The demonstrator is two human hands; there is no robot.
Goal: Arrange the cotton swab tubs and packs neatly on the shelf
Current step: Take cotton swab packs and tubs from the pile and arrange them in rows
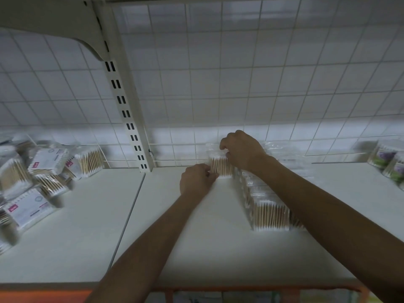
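The pack of cotton swabs (220, 168) I am setting down stands upright just right of the middle of the frame, at the very back of the shelf (196, 237), close against the wire grid (218, 84). My left hand (195, 180) has its fingers curled against the pack's left edge, pinching it near the bottom. My right hand (242, 149) comes over from above and pinches the loose plastic at its top, so both hands are closed on this one pack.

It sits at the far end of a row of packs (269, 213) that runs from the back toward the lower right, partly under my right forearm. I judge I am in the placing step: standing this pack up square at the head of that row. Whether it touches the grid I cannot tell.

The next move calls for letting go without tipping it, since the pack is narrow and its wrapper looks slippery, then reaching to the heap of packs (32, 171) lying jumbled at the left edge, past the slotted post (129, 119). More packs (387, 158) lean at the far right, too blurred to read.
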